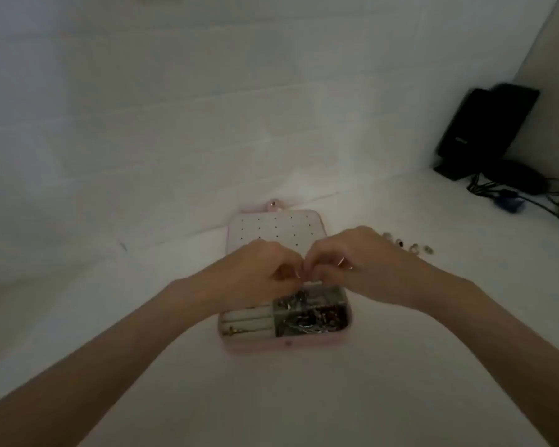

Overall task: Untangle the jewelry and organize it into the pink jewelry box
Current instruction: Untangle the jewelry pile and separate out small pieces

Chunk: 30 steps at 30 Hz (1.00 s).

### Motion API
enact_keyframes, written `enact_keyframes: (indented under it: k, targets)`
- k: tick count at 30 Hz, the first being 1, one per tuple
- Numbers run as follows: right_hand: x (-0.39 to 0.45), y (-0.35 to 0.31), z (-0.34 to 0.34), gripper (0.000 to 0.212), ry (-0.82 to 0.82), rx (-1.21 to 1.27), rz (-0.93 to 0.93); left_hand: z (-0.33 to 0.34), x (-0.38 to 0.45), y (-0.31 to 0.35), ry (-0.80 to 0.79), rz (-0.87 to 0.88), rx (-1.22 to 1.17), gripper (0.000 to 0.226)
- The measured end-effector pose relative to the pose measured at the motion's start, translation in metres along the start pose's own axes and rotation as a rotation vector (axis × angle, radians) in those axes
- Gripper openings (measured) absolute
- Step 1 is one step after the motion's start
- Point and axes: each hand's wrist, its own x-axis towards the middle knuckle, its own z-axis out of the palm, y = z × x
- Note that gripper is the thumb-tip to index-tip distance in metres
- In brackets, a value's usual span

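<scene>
Head view: on my white tabletop (pixel 304 398) a black device (pixel 484 127) leans in the far right corner with dark cables (pixel 530 191) beside it, and a row of small rings (pixel 407 246) lies just right of my right hand (pixel 365 256). The pink jewelry box (pixel 284 341) sits open before me, tangled jewelry (pixel 310 312) heaped in its right compartments. My left hand (pixel 259 269) and right hand meet above it, fingers curled, pinching a thin chain (pixel 305 275) between them.
</scene>
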Motion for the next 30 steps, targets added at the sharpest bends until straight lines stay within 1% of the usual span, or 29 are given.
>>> enact_keyframes:
  k: [1, 3, 5, 6, 8, 10, 12, 14, 15, 16, 18, 20, 23, 27, 30]
  targets:
    - [-0.001, 0.002, 0.008, 0.02, 0.027, -0.008, -0.002, 0.006, -0.001, -0.001, -0.004, 0.001, 0.048, 0.016]
    - [-0.004, 0.004, 0.019, 0.025, 0.071, -0.018, 0.002, 0.017, -0.002, -0.007, 0.039, 0.028, 0.107, 0.016]
    - [-0.012, -0.001, 0.023, 0.025, 0.063, 0.015, 0.045, 0.022, -0.005, -0.007, 0.068, 0.042, 0.066, 0.019]
    - [-0.016, -0.005, 0.024, 0.022, 0.069, -0.013, 0.057, 0.024, -0.008, -0.005, 0.076, 0.043, 0.044, 0.02]
    - [-0.022, -0.014, 0.023, 0.013, 0.043, -0.181, 0.095, 0.024, -0.011, -0.002, 0.067, 0.03, 0.079, 0.02]
    - [-0.022, -0.021, 0.027, 0.015, -0.003, -0.348, 0.187, 0.026, -0.013, -0.001, 0.027, 0.015, 0.135, 0.02]
    - [-0.021, -0.033, 0.031, 0.018, -0.002, -0.47, 0.277, 0.026, -0.015, 0.002, -0.013, -0.008, 0.188, 0.017]
    - [-0.018, -0.043, 0.039, 0.023, 0.01, -0.579, 0.32, 0.028, -0.016, 0.006, -0.017, -0.032, 0.263, 0.006]
    - [-0.016, -0.048, 0.045, 0.024, -0.001, -0.61, 0.334, 0.031, -0.015, 0.009, -0.009, -0.053, 0.321, 0.008]
    - [-0.014, -0.05, 0.05, 0.024, -0.016, -0.612, 0.352, 0.035, -0.014, 0.01, -0.002, -0.079, 0.378, 0.018]
    - [-0.008, -0.054, 0.059, 0.032, -0.008, -0.556, 0.386, 0.039, -0.013, 0.014, 0.006, -0.119, 0.442, 0.022]
    - [-0.005, -0.055, 0.061, 0.036, 0.009, -0.511, 0.427, 0.036, -0.012, 0.012, -0.004, -0.117, 0.418, 0.026]
    - [0.0, -0.058, 0.066, 0.03, 0.052, -0.502, 0.462, 0.031, -0.015, 0.008, -0.047, -0.145, 0.317, 0.033]
    - [0.013, -0.059, 0.076, 0.026, 0.077, -0.535, 0.498, 0.028, -0.016, 0.008, -0.053, -0.179, 0.177, 0.026]
    - [0.015, -0.057, 0.072, 0.028, 0.051, -0.508, 0.504, 0.021, -0.011, 0.009, -0.092, -0.177, 0.08, 0.007]
